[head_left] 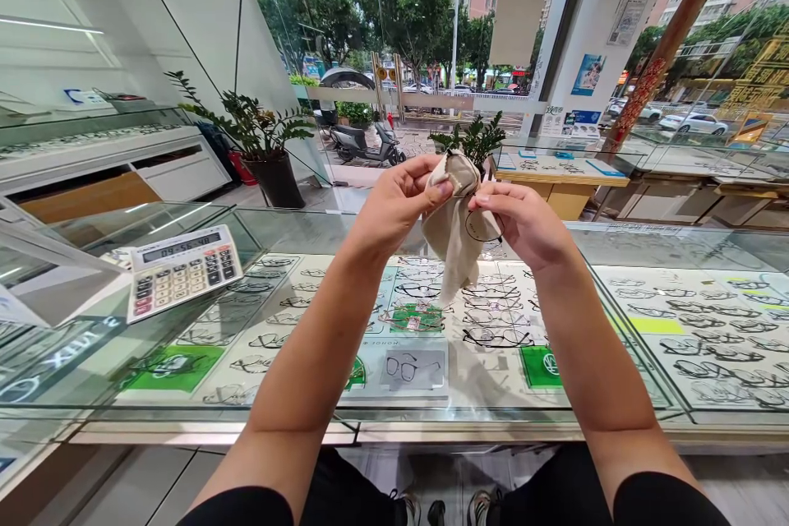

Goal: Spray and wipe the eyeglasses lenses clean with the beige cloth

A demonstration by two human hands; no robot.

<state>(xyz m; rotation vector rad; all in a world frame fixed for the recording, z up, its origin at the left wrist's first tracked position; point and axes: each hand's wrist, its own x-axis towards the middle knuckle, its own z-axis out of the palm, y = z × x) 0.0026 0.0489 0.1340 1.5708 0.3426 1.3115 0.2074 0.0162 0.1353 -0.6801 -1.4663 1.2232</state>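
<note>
Above the glass counter, my left hand [410, 201] pinches a beige cleaning cloth [459, 234] folded around one lens of a pair of eyeglasses [484, 226]. The cloth's loose end hangs down below the fingers. My right hand [521, 218] is closed on the frame of the same eyeglasses near the middle. One round, thin dark-rimmed lens shows below the right fingers, with small print on it. The other lens is mostly hidden by the cloth and the left fingers.
Under the glass display counter [382, 419] lie rows of eyeglasses [496, 337] and green cards [166, 367]. A calculator [185, 269] rests on the glass at the left. Beyond stand a potted plant [277, 177], a wooden display table [560, 173] and a large window with a parked scooter [366, 141] outside.
</note>
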